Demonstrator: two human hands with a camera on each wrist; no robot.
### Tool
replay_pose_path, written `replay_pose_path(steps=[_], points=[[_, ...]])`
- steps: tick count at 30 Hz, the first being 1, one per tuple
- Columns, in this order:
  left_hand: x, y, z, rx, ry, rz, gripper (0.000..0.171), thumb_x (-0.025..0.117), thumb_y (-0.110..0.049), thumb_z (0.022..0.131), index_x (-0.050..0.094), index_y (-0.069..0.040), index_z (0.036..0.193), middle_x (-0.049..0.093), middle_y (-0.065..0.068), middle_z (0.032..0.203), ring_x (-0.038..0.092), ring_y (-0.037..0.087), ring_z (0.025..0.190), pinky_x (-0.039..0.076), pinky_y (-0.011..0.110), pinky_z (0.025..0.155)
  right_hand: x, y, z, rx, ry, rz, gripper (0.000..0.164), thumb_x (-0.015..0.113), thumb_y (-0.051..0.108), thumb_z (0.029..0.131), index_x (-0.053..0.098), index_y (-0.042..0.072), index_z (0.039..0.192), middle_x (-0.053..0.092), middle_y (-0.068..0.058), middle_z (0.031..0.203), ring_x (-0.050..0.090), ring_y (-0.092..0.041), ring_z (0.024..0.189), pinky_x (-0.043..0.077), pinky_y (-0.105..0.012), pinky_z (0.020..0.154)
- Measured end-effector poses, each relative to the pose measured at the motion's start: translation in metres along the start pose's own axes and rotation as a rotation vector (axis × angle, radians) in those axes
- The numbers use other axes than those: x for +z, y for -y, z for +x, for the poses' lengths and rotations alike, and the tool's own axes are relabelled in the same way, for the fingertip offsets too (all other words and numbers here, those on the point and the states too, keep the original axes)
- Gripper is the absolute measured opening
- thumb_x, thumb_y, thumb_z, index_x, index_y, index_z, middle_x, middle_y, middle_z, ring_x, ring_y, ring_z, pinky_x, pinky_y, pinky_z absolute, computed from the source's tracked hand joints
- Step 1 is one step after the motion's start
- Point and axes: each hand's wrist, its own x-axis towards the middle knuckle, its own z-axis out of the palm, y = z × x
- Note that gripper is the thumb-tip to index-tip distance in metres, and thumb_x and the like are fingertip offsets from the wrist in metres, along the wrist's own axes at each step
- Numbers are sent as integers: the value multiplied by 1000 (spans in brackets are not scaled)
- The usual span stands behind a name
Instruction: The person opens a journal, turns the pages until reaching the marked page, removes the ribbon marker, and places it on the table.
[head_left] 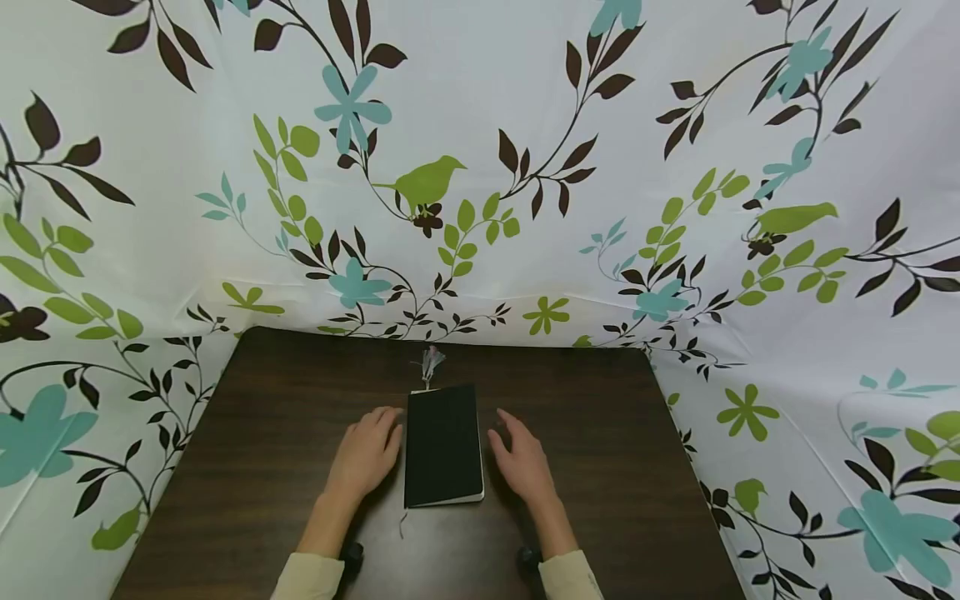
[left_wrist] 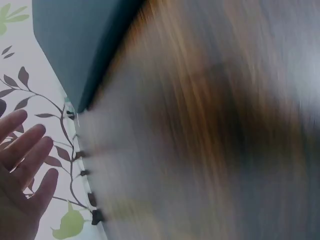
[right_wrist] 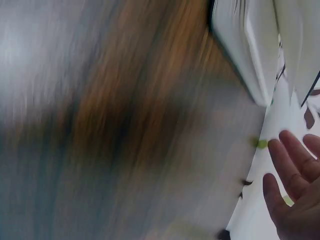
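A dark-covered notebook (head_left: 444,446) lies on the brown wooden table, its cover down over the pages. From its top end sticks a pale tassel (head_left: 431,362), and a thin ribbon marker (head_left: 402,525) trails out at the bottom. Beside the left edge is my left hand (head_left: 366,450), fingers relaxed and holding nothing. My right hand (head_left: 522,463) is a little off the right edge, thumb and fingers spread apart. In the left wrist view the notebook's spine side (left_wrist: 75,45) shows; the right wrist view shows its pages (right_wrist: 237,30) slightly parted.
The wood-grain table (head_left: 600,467) narrows toward its far edge. Behind it and along both sides hangs a white cloth (head_left: 480,108) printed with leaves, flowers and birds. Dark bands (head_left: 529,558) sit at both wrists, by the light sleeves.
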Motion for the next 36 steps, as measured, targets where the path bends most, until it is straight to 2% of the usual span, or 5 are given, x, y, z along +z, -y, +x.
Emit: replay_pose_path(steps=[4,10,23,31,36], points=[[7,-12,-5,-25,26,-70,35,63,-24,110,67,-10,142,68,13,141,64,39,131,48,67,106,8,10,-3,18,69,19,49,59,43,111,64,13,149,71,2,107,64,-15,91,53,-40,82],[20,-25,-10,-8,42,-97,32,64,-24,110,68,-13,140,66,11,142,63,36,130,52,63,103,17,18,-11,14,105,68,47,61,46,110,72,9,137,69,4,103,58,-8,84,50,-32,74],[29,-43,-19,28,47,-145,28,65,-22,109,72,-12,134,66,11,142,60,37,132,51,62,104,29,25,-17,130,-102,165,19,78,32,99,74,19,87,64,-1,99,59,-16,89,46,-33,81],[24,-57,-16,21,72,-268,32,63,-23,111,68,-14,141,64,9,146,59,35,137,51,59,109,30,40,-21,112,-201,97,14,82,28,97,79,23,84,68,6,91,59,-18,89,26,-54,96],[19,-69,-11,-16,124,-423,41,58,-30,113,60,-12,151,58,10,154,54,36,145,47,62,113,27,56,-24,55,-152,120,12,75,29,103,83,21,106,75,5,108,65,-22,98,27,-55,100]])
